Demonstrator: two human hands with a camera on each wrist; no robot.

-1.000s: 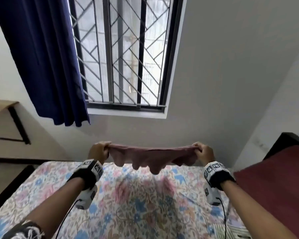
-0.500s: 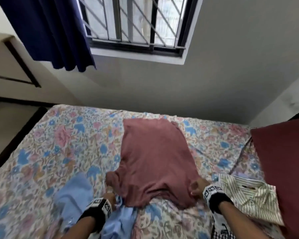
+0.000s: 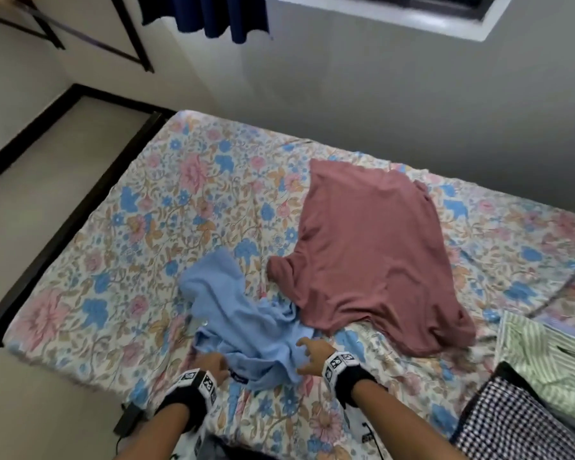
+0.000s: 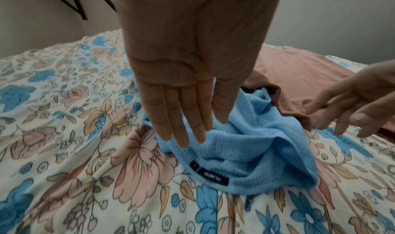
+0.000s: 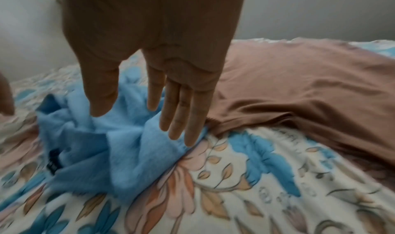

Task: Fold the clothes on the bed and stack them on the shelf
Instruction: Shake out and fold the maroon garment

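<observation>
A crumpled light blue shirt (image 3: 243,323) with a dark neck label (image 4: 210,173) lies on the floral bed sheet (image 3: 120,247). My left hand (image 3: 211,363) hovers at its near left edge with straight fingers (image 4: 181,119), holding nothing. At the shirt's near right side, my right hand (image 3: 309,355) has its fingers (image 5: 183,119) spread and relaxed over the cloth. A dusty pink shirt (image 3: 372,254) lies spread flat beyond, its near hem overlapping the blue one (image 5: 107,144).
A striped green shirt (image 3: 545,353) and a black-and-white checked garment (image 3: 518,423) lie at the bed's right. A wall shelf bracket (image 3: 127,34) hangs at the upper left beside a blue curtain (image 3: 213,14). Bare floor (image 3: 47,154) runs left of the bed.
The pink shirt, held up stretched between both hands, has been laid flat and let go. Both hands have moved near and left to the blue shirt. My view has tipped down.
</observation>
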